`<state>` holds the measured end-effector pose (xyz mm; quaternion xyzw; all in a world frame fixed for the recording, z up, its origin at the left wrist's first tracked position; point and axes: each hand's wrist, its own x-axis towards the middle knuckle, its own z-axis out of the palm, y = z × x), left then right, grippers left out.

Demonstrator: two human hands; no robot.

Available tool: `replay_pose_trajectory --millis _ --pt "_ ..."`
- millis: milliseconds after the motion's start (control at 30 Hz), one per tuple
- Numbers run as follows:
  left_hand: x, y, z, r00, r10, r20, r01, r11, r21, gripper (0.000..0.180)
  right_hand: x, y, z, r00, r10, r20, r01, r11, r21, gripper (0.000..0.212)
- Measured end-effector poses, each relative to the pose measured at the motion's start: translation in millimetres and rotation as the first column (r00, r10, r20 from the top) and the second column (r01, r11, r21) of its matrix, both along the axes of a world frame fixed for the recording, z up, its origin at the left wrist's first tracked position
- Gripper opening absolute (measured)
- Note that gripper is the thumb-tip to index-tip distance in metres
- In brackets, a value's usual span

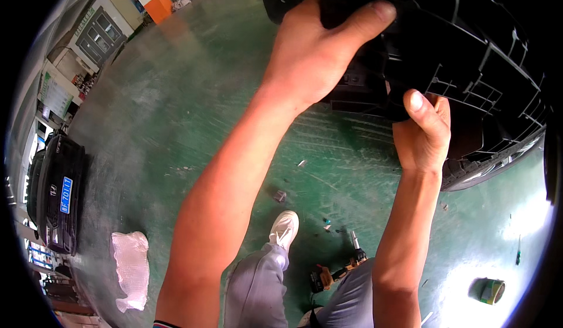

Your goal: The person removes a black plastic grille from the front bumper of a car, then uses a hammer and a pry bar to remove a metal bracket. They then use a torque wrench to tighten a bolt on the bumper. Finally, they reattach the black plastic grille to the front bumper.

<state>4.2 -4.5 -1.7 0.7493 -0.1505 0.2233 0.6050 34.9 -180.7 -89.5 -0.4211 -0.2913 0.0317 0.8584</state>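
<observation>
Touching the black plastic part (431,46), both hands (311,58) (428,131) are partly hidden.

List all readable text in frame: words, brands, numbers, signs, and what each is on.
Blue plate on the dark car: legible, not transcribed.
Badge on the same car: emblem, brand not named.
Far wall: green lettering, too small to read.
White-green board: too blurred to read.
</observation>
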Motion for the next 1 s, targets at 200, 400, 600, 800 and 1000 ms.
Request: replay_pose_trajectory --millis 200,400,600,800,1000 --pt "-10 -10 10 0.991 0.02 0.131 -0.031 0.996 0.084 0.042 11 -4 -1 1.0 0.003 0.002 -0.003 0.998 0.066 0.058" --pt "-12 -10 16 0.997 0.007 0.081 -0.007 1.0 0.006 0.036 -6 6 4 0.995 -0.087 -0.056 0.092 0.991 0.098 0.045" --pt "-4 -3 7 0.987 0.095 0.127 -0.101 0.994 0.038 0.042 3 1 -9 0.996 0.02 -0.088 0.002 0.969 0.245 0.046" --pt "-2 -3 5 0.997 0.052 0.065 -0.05 0.998 -0.022 0.041 27 -4 -21 0.995 0.093 -0.03 -0.083 0.967 0.241 0.065" --pt "2 -2 2 0.992 0.037 0.122 -0.035 0.999 -0.019 0.041 15 6 -3 1.0 0.025 0.004 -0.026 0.988 0.15 0.071"
